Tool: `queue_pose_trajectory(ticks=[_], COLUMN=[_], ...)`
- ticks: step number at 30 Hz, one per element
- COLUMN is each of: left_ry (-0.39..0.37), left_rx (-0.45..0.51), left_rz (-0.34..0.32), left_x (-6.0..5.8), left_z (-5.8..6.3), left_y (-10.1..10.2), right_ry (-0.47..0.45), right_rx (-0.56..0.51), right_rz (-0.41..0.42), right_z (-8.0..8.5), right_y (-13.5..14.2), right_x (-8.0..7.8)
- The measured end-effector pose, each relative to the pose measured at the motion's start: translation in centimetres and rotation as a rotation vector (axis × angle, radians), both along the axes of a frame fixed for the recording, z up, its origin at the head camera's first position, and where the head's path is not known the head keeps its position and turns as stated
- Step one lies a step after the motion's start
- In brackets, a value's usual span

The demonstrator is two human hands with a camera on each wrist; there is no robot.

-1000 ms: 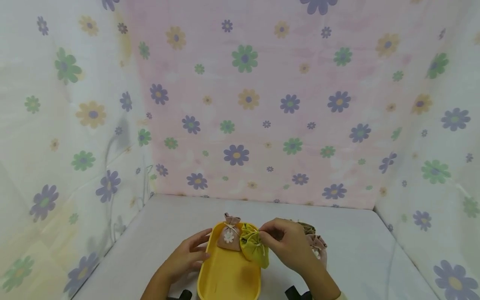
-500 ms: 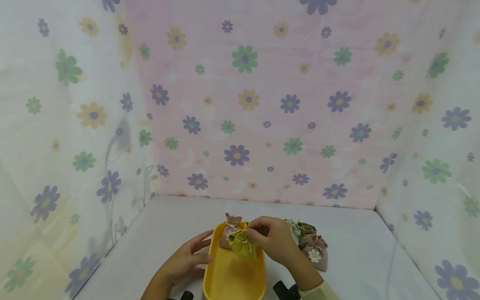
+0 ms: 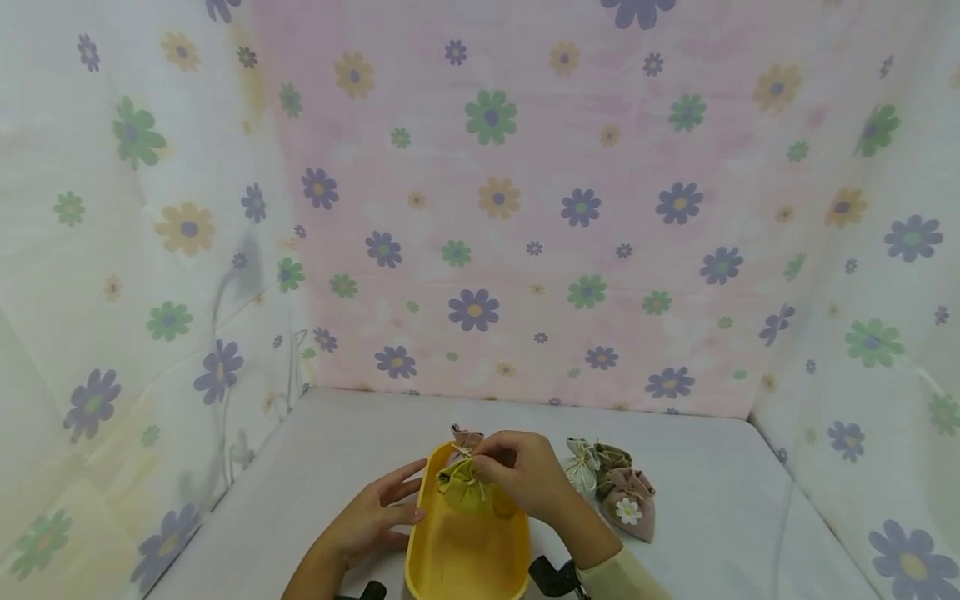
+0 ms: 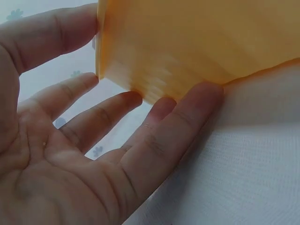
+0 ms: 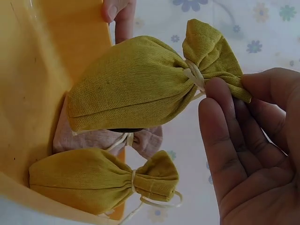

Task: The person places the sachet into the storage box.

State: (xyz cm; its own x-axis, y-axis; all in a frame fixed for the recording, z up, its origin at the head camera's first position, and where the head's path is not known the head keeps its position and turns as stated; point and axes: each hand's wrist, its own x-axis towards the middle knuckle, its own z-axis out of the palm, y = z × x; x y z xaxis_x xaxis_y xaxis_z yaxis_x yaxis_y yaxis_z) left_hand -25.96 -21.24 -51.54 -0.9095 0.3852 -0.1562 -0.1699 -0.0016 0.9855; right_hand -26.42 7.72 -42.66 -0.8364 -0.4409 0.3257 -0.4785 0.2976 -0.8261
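Pinched by the neck in my right hand [image 3: 525,471] is a yellow-green drawstring pouch [image 5: 129,84], tilted over the far part of a yellow tray [image 3: 465,558]. Below it in the right wrist view, a second yellow-green pouch [image 5: 82,180] lies in the tray, its tied neck over the edge. Between them shows a pink pouch [image 5: 86,139], also in the tray and mostly hidden by the held one. My left hand [image 3: 378,512] is spread along the tray's left side; in the left wrist view its fairly straight fingers [image 4: 101,117] touch the outer wall and underside.
Right of the tray stand several more pouches: a pale green one [image 3: 581,465], a dark green one [image 3: 613,457] and a pink one with a white flower [image 3: 628,507]. The white tabletop [image 3: 712,500] ends at flower-print curtains [image 3: 525,350] on three sides.
My right hand has moved left, carrying the yellow-green pouch from the tray's right side over its middle. The tray shifted slightly right early on. The pouches at the right came into fuller view.
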Motion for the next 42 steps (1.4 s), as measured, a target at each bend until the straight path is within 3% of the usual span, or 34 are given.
queue_pose_trajectory(ticks=[12,19,28,33,42], left_ry=[-0.008,-0.006,-0.006,-0.003,-0.007], left_rx=[0.002,-0.007,-0.002,-0.01,-0.027], left_rz=[-0.009,-0.008,-0.019,-0.014,0.002], left_x=[0.1,-0.1,0.0,0.0,0.1], left_z=[-0.2,-0.2,-0.3,-0.2,0.0], left_y=[0.0,0.0,-0.1,-0.1,0.0], right_ry=[-0.076,-0.062,-0.091,-0.058,-0.029], right_rx=[0.016,0.049,0.223,0.215,0.179], right_rz=[0.051,0.059,-0.036,-0.084,-0.077], right_z=[-0.4,-0.3,-1.1,-0.9,-0.7], right_y=[-1.2,-1.8,-2.6,-2.4,-1.1], right_x=[-0.7,-1.0,-1.3,-1.1,-0.8])
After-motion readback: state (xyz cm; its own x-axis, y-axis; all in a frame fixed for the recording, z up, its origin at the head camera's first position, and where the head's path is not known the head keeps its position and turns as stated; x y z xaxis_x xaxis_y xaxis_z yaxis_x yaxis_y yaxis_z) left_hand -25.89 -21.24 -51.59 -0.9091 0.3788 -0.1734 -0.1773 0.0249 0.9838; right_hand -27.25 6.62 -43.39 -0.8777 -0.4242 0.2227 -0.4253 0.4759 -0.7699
